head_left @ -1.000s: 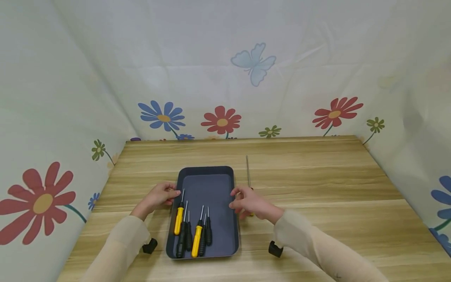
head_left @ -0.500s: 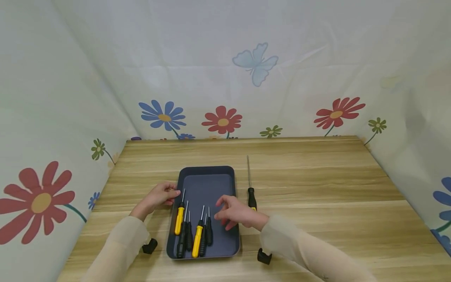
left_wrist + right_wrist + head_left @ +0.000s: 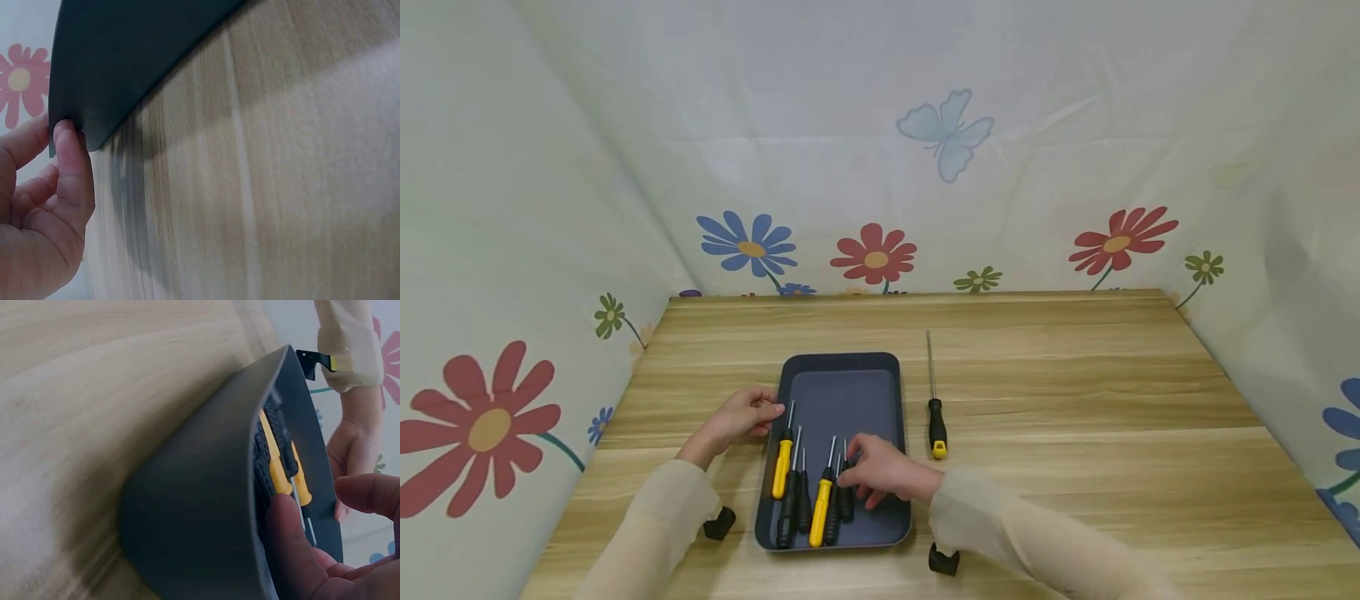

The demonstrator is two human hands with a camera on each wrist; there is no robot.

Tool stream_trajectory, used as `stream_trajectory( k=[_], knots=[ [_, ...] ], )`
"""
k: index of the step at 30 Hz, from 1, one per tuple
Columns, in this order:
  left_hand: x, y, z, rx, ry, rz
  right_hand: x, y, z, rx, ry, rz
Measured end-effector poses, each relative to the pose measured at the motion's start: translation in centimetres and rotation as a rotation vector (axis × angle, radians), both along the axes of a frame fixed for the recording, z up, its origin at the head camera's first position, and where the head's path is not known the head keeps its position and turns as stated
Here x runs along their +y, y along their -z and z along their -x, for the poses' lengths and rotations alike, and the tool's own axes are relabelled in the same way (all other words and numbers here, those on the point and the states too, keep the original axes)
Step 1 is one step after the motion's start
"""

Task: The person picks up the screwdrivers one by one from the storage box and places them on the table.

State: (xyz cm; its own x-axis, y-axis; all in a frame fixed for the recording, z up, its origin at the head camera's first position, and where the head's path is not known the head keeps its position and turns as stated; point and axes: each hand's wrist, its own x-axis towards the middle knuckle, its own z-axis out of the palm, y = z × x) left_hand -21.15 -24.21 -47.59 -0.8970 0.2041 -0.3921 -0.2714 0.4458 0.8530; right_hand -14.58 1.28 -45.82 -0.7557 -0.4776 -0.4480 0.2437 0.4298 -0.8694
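Observation:
A dark grey tray lies on the table in the head view. My left hand pinches its left rim between thumb and fingers, as the left wrist view confirms on the tray wall. Inside, screwdrivers lie side by side: two with yellow handles, such as the yellow screwdriver, and several with black handles. My right hand reaches over the tray's right side, beside the rightmost small black screwdriver. In the right wrist view its thumb and finger stand apart, holding nothing visible; the screwdriver's shaft is partly covered.
A larger black screwdriver with a yellow handle end lies on the wooden table, right of the tray, tip pointing away. White flower-printed cloth surrounds the table. Black wrist mounts sit under both forearms.
My right hand has moved left and nearer, from the tray's right rim to over the small black screwdrivers, uncovering the large screwdriver on the table. The left hand stays on the left rim.

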Motion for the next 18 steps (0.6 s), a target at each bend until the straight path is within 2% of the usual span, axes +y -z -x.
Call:
stream_trajectory(
  k=[11,18],
  knots=[
    [0.1,0.0,-0.1,-0.003,0.002,0.003,-0.9,1.7,-0.7,0.043,0.039,-0.065],
    [0.1,0.0,0.0,-0.005,-0.012,0.011,-1.1,1.6,-0.9,0.086,0.033,-0.09]
  ],
)
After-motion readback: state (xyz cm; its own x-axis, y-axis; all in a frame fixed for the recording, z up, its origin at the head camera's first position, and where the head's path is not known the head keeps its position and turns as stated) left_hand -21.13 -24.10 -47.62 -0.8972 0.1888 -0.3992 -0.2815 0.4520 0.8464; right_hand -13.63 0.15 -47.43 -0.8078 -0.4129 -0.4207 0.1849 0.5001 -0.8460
